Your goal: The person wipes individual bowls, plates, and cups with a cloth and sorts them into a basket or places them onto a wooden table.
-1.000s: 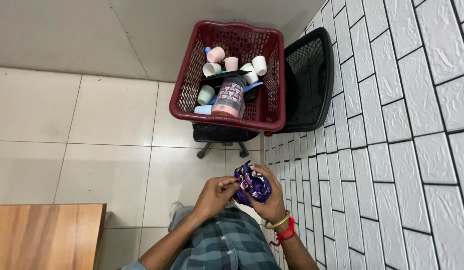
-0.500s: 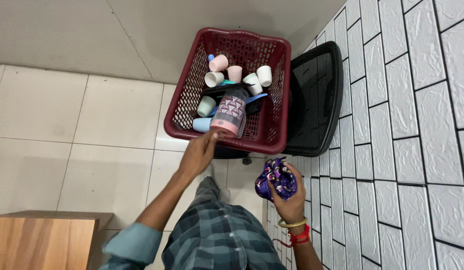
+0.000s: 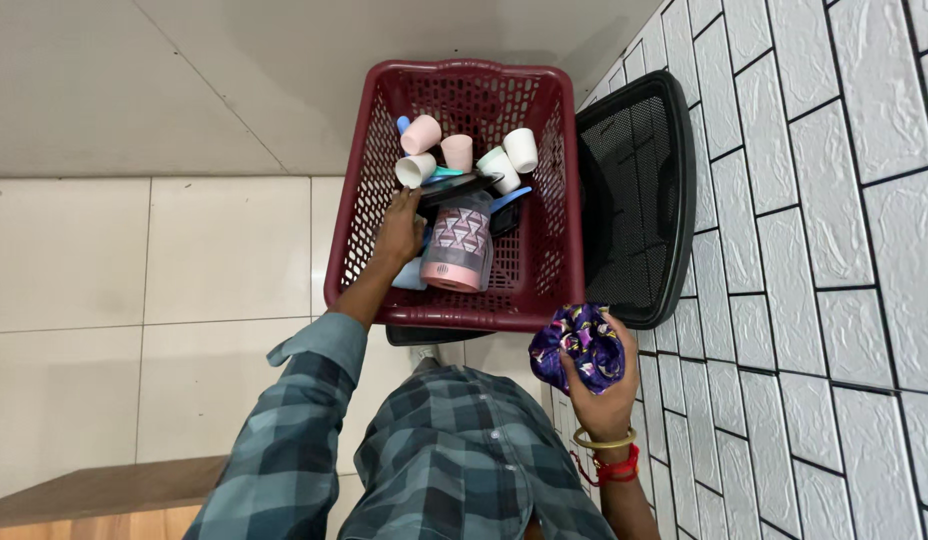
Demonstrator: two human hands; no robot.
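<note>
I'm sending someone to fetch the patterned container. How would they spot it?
Find the dark red basket on the chair. Inside, beside the left hand, lies the tall cylinder. Unlike the plain little cups, it has zigzag triangles and a pink end.

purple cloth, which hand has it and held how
The right hand holds the bunched purple cloth from underneath, fingers curled around its side.
</note>
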